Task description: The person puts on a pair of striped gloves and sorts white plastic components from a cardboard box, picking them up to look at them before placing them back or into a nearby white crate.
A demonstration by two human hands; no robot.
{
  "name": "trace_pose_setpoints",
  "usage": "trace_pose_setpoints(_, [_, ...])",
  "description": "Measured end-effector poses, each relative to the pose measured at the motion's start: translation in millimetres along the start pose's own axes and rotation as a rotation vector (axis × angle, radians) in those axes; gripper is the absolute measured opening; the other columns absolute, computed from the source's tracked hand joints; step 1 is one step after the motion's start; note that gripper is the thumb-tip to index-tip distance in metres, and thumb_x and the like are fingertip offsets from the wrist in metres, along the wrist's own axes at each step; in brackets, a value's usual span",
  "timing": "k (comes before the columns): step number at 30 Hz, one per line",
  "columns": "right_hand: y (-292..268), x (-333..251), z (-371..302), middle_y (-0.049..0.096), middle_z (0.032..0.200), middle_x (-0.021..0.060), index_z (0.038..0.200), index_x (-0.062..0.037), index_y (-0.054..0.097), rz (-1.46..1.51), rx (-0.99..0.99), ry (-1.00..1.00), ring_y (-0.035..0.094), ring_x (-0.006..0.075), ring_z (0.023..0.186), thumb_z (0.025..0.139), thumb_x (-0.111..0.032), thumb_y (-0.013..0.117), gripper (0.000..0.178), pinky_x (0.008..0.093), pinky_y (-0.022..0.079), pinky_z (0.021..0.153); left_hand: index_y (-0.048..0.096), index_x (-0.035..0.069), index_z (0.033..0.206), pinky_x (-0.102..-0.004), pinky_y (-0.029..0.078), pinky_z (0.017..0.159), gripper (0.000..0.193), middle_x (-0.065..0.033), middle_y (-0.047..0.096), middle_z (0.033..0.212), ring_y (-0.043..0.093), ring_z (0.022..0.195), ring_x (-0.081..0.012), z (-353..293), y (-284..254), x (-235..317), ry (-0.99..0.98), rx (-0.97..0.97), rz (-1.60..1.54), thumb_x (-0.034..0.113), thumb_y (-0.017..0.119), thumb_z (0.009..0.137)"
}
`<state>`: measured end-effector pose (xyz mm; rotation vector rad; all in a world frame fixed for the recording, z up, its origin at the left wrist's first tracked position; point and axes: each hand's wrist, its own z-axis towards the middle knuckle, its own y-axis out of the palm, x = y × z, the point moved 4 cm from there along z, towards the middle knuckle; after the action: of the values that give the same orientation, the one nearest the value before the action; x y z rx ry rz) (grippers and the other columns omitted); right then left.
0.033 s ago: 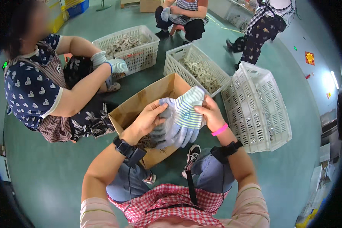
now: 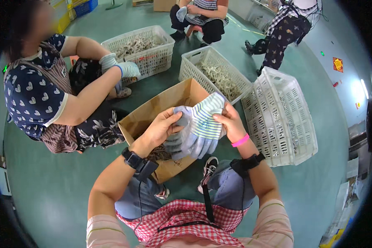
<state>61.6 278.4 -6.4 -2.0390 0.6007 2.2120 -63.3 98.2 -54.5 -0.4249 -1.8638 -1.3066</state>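
Between my two hands hangs a pair of knitted work gloves point(image 2: 204, 124), white with green stripes and bluish-grey coated fingers pointing down. My left hand point(image 2: 164, 124) pinches the gloves' left edge between thumb and fingers. At the upper right, my right hand point(image 2: 231, 122) grips the striped part near the cuff, thumb in front. The gloves are held over an open cardboard box point(image 2: 151, 105) standing on the floor before my knees. Brown dried pieces point(image 2: 159, 153) show in the box, partly hidden by my left hand and the gloves.
Beyond the box stands a white crate point(image 2: 196, 78) of pale dried pieces point(image 2: 221, 78). Stacked white crates point(image 2: 273, 120) rise at the right. A gloved co-worker point(image 2: 41, 95) sits at the left by another filled crate point(image 2: 153, 60). Two other people are farther back.
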Motion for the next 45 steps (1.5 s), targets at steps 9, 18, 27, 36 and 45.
trace_pose_setpoints(9, [18.5,28.1,-17.5,0.062,0.087,0.0056,0.116,0.0002,0.050,-0.601,-0.059,-0.223,0.057,0.0086,0.074,0.084,-0.004,0.065,0.036,0.0254,0.047,0.063,0.041,0.000,0.132,-0.0311,0.033,0.105,0.048,-0.0093,0.045,0.134,0.043,0.123,-0.0166,-2.9,23.4,9.5,0.363,0.084,0.518,0.020,0.059,0.093])
trace_pose_setpoints(18, [40.9,17.2,-27.4,0.057,0.095,0.0028,0.124,-0.0024,0.050,-0.530,-0.172,-0.220,0.050,0.0061,0.078,0.088,-0.010,0.062,0.039,0.0220,0.042,0.069,0.055,0.004,0.105,-0.0285,0.047,0.088,0.012,-0.0071,0.063,0.107,0.059,0.097,-0.0132,-4.2,32.8,12.7,0.293,0.012,0.224,0.008,0.052,0.094])
trace_pose_setpoints(27, [4.7,-4.4,-21.8,0.060,0.077,0.0064,0.092,0.0001,0.061,0.006,0.107,-0.075,0.052,0.0117,0.070,0.099,-0.034,0.042,0.040,0.0246,0.040,0.068,0.060,0.004,0.108,-0.0211,0.043,0.067,0.027,-0.0049,0.063,0.096,0.055,0.075,-0.0085,-8.9,25.3,29.5,0.181,0.018,0.500,0.024,0.057,0.090])
trace_pose_setpoints(36, [20.2,-7.4,-26.1,0.060,0.094,0.0099,0.103,0.0019,0.057,0.024,-0.138,-0.154,0.052,0.0139,0.085,0.100,-0.032,0.039,0.038,0.0265,0.040,0.077,0.057,0.000,0.120,-0.0281,0.041,0.096,0.044,-0.0049,0.061,0.113,0.053,0.108,-0.0130,-7.5,42.9,-15.3,-0.191,-0.358,0.850,0.016,0.069,0.081])
trace_pose_setpoints(45, [2.1,7.3,-17.1,0.052,0.127,0.0079,0.129,-0.0015,0.045,-0.101,-0.073,-0.010,0.046,0.0161,0.119,0.097,-0.025,0.051,0.040,0.0321,0.038,0.098,0.056,0.002,0.126,-0.0264,0.041,0.094,0.040,-0.0029,0.060,0.117,0.053,0.104,-0.0103,-12.8,43.1,0.1,0.093,-0.162,0.625,0.003,0.060,0.087])
